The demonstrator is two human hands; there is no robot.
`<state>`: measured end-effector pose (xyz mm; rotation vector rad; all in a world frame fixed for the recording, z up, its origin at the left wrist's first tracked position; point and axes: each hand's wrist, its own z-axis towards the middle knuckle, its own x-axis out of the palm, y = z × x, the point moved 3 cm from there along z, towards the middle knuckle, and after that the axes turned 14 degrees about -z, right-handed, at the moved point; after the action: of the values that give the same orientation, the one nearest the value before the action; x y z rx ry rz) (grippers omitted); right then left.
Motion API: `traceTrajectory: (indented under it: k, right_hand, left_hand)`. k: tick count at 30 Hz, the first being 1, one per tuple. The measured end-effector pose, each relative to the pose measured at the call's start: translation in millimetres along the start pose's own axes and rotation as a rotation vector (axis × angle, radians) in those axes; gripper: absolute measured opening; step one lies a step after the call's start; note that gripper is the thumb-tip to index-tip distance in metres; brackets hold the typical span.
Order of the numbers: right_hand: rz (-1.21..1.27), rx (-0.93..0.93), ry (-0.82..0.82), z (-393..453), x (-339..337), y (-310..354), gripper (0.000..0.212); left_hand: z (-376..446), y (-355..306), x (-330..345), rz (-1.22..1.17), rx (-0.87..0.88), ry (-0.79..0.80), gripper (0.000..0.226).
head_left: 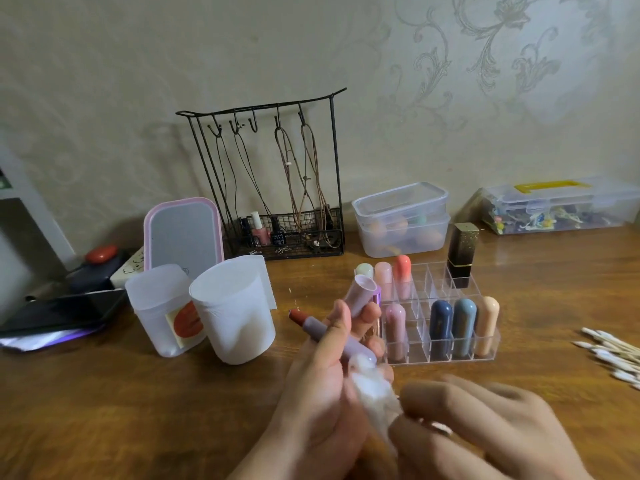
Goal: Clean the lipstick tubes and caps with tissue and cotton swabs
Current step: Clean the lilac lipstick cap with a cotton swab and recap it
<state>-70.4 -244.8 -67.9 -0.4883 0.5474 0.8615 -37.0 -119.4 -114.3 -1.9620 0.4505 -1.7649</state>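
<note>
Left hand (322, 368) grip holds the open lilac lipstick tube (332, 332) and its cap (363, 294). Tube's long axis runs far-left, bullet end, to near-right, base end. Right hand (485, 420) pinches tissue (372, 382) at the base, just right.

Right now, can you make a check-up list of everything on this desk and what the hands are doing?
Surface: wooden table, brown, glossy.
Job's things: open lilac lipstick, reddish tip bared, pointing left; its lilac cap; white tissue at the tube's base; cotton swabs piled at the right edge; clear organizer holding seven capped lipsticks plus a black-and-gold one.
Clutter: two white cups, pink mirror, wire jewellery rack, stacked clear boxes, clear case with a yellow handle.
Hands: left hand holds lipstick and cap; right hand, blurred, pinches the tissue.
Cables: nothing seen.
Surroundings: patterned wallpaper.
</note>
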Motion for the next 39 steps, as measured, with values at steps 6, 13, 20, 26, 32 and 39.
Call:
traceTrajectory:
  k: [6, 13, 20, 26, 32, 39]
  right_hand:
    - [-0.082, 0.092, 0.129, -5, 11, -9, 0.021]
    - [0.357, 0.496, 0.014, -20, 22, -22, 0.030]
    - [0.495, 0.564, -0.055, -22, 29, -34, 0.027]
    - [0.433, 0.402, -0.021, -18, 23, -29, 0.021]
    - [0.360, 0.265, 0.016, -13, 20, -36, 0.011]
    - [0.588, 0.493, -0.205, -10, -11, -56, 0.012]
  left_hand:
    - [-3, -6, 5, 0.011, 0.079, -0.025, 0.030]
    - [-10, -3, 16, 0.158, 0.181, -0.019, 0.027]
    - [-11, 2, 15, 0.185, 0.206, -0.032, 0.028]
    - [-13, 2, 13, 0.219, 0.210, -0.032, 0.031]
    - [-13, 6, 13, 0.180, 0.219, 0.056, 0.033]
    - [-12, 3, 13, 0.252, 0.203, 0.136, 0.027]
